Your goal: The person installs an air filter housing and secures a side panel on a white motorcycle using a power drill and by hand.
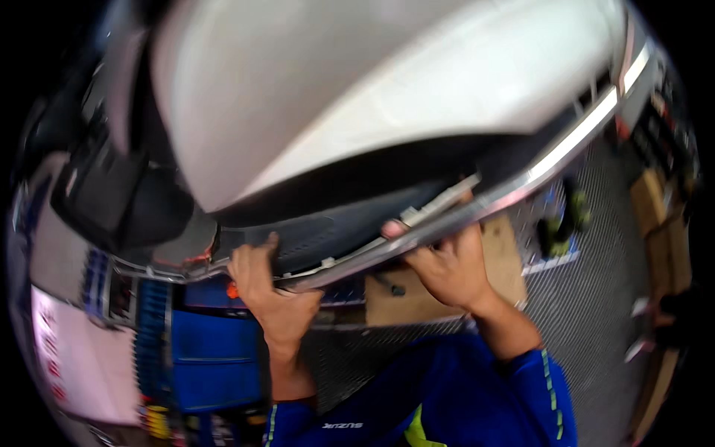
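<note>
A long silver-grey trim strip (514, 195) curves along the edge of a car, under a large pale body panel (357, 82). Small white clips (328, 262) show along its inner side, beside a dark panel (313, 237). My left hand (274, 290) grips the strip's left part, fingers over the top and thumb at the lower edge. Farther right, my right hand (453, 267) holds the strip from below, with fingertips curled over its inner side. A small orange piece (232, 289) is beside my left fingers. The picture is somewhat blurred.
Below the strip lie a cardboard sheet (488, 279) and ribbed grey flooring (596, 298). A blue case (216, 365) stands at lower left, near a pale board (82, 365) with red marks. Cardboard boxes (666, 253) line the right side. Dark-and-green objects (562, 223) sit beyond my right hand.
</note>
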{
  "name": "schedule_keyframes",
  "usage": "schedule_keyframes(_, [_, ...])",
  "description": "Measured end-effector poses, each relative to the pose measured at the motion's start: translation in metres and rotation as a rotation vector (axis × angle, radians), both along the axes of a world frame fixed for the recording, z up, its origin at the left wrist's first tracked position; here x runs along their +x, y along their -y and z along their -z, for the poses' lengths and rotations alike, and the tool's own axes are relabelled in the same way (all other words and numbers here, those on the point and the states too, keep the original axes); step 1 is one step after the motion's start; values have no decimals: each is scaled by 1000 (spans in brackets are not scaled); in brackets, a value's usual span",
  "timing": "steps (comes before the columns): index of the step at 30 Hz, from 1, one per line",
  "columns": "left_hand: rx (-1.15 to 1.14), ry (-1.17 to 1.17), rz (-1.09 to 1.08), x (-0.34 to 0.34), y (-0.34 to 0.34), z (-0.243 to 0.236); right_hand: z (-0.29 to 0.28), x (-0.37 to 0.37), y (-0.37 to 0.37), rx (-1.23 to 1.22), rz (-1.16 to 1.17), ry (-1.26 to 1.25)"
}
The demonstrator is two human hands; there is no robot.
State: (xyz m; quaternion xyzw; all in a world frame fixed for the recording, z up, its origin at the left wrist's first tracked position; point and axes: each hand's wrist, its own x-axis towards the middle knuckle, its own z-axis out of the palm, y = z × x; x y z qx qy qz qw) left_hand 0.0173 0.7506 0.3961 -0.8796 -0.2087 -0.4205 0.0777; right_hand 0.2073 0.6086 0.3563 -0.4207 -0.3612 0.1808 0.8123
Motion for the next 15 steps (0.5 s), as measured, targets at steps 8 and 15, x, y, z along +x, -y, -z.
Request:
schedule_keyframes(8, [-275, 55, -94, -4, 6, -1, 3, 18, -11, 114, 157, 261])
schedule_keyframes(15, [-341, 90, -123, 0, 12, -3, 4, 21, -16, 150, 109, 231])
